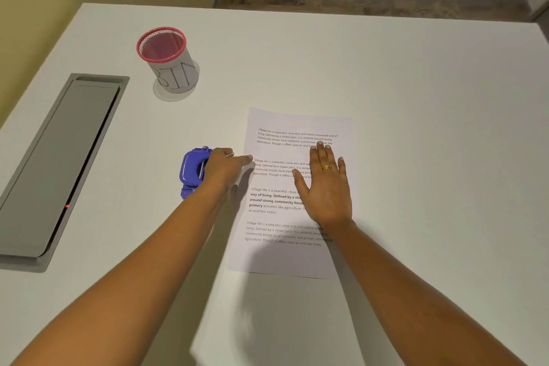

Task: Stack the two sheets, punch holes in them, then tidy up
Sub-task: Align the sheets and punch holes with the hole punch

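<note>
White printed sheets (285, 196): lie flat mid-table (416, 128), appearing as one page, so whether two are stacked cannot be told. Right hand (325, 187): palm down on the sheets, fingers spread and released, gold ring (326, 167) on one finger. Left hand (224, 168): rests over the blue hole punch (190, 171) just beside the sheets' left edge, forefinger extended to that edge; grasp cannot be told. Red-rimmed mesh cup (169, 61) marked "BIN": upright, far left. Grey cable hatch (59, 163): left.
</note>
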The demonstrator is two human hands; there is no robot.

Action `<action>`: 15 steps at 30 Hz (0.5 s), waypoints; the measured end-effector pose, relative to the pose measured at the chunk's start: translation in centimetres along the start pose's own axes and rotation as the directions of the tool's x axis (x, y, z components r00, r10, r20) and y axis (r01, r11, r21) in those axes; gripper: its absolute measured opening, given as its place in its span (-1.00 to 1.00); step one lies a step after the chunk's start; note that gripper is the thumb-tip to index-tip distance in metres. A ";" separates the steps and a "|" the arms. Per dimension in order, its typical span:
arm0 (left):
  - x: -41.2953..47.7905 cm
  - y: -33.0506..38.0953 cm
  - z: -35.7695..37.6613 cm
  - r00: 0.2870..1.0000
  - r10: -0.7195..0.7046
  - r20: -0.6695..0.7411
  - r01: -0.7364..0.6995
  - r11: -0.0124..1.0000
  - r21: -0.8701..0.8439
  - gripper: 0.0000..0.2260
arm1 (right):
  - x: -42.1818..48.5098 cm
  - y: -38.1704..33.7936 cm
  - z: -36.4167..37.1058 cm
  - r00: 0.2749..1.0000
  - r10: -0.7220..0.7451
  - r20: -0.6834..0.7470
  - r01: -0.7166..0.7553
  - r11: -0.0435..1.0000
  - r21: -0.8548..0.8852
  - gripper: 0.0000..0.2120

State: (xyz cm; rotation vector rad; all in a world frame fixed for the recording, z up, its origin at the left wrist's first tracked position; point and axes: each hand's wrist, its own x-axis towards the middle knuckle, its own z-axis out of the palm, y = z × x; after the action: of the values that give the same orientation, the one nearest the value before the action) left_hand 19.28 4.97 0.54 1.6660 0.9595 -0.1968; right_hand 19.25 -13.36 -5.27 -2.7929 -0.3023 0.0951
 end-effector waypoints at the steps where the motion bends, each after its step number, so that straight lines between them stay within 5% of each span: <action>1: 0.1 0.0 -0.1 1.000 -0.010 0.008 0.010 1.000 -0.007 -0.55 | 0.0 0.0 0.0 1.000 0.000 -0.001 0.000 1.000 -0.001 -0.39; 7: -0.2 -0.2 0.1 0.997 -0.004 0.080 0.006 0.999 -0.032 -0.88 | 0.0 0.0 0.1 1.000 -0.001 -0.008 0.002 1.000 0.008 -0.38; 15: -1.5 -2.0 -0.3 0.991 0.114 0.075 -0.119 0.990 0.075 -0.72 | 0.1 0.2 0.4 1.000 -0.005 -0.011 0.005 1.000 0.009 -0.38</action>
State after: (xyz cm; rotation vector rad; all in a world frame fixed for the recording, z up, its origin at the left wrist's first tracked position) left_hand 16.79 4.54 0.03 1.7712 0.8082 -0.2159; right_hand 19.34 -13.39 -5.66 -2.7824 -0.3056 0.0797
